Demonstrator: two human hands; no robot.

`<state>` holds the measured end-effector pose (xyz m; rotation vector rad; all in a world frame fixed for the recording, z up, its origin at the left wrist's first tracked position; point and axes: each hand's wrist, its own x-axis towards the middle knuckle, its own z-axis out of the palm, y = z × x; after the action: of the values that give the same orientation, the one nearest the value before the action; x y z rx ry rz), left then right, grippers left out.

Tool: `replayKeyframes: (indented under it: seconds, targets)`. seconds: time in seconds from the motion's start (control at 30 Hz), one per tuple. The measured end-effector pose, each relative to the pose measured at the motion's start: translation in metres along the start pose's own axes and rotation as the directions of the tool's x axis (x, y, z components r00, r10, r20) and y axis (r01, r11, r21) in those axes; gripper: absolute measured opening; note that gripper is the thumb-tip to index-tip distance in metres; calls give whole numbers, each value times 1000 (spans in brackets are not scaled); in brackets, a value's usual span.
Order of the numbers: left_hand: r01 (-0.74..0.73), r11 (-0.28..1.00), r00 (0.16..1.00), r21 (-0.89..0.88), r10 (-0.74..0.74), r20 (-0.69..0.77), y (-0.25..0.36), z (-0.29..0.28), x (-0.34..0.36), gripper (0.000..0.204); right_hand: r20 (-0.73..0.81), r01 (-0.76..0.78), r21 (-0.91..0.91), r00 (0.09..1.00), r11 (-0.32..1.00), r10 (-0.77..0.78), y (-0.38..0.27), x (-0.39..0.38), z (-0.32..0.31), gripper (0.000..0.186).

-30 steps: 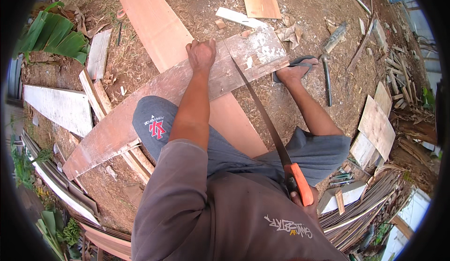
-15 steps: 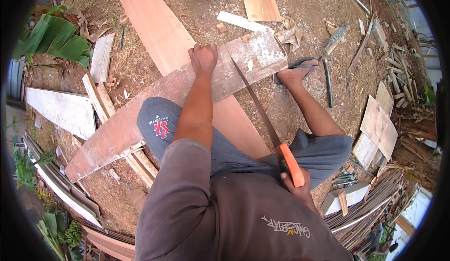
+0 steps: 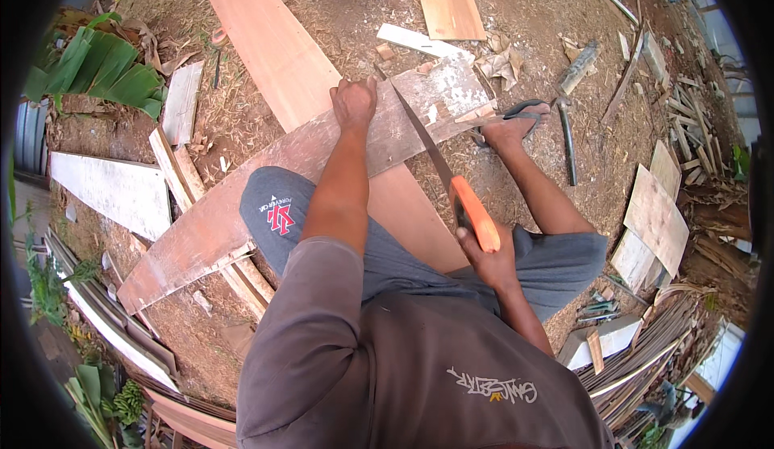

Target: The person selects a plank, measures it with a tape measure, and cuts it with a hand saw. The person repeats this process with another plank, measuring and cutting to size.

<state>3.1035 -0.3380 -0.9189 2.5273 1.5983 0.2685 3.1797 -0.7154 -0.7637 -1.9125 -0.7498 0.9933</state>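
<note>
Around the saw handle [image 3: 477, 214], right fingers [image 3: 468, 244] clench.

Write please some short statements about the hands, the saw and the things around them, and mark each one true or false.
1. The right hand grips the orange handle of the saw. True.
2. The left hand holds a hammer. False: it is on the worn board; the hammer lies on the ground.
3. A smooth pinkish plank passes beneath the worn board. True.
4. The visible foot is without footwear. False: it wears a sandal.
</note>
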Motion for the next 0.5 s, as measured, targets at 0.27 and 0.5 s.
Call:
replayKeyframes:
  seconds: [0.27, 0.5]
  targets:
    - [16, 995, 998, -96, -22, -59, -3, 9, 2, 50, -1, -134, 104, 991, 986, 134, -39, -93, -41, 29]
    - [-45, 999, 999, -22, 44, -20, -3, 4, 8, 53, -3, 161, 57, 987, 985, -161, 21, 82, 37, 28]
